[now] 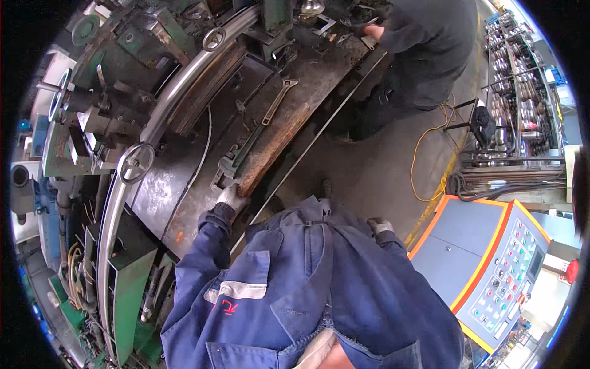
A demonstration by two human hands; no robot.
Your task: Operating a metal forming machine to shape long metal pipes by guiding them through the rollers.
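My left hand (232,199), in a pale glove, rests at the bench's near edge with its fingers laid forward. It lies beside the jaw of a green pipe wrench (241,152) and the end of a rusty, worn edge strip (273,150); whether it touches the wrench I cannot tell. Farther up the dark metal bench (169,190) lies an adjustable wrench (279,101). My right hand (380,226), gloved too, hangs low at my right side, away from the bench. Its fingers are mostly hidden.
A co-worker in dark clothes (424,61) leans over the far end, a bare hand (373,32) on the bench. Green machinery with a handwheel (136,163) stands left. A control console (485,258) is at right; a yellow cable (418,154) crosses the floor near a loaded rack (519,80).
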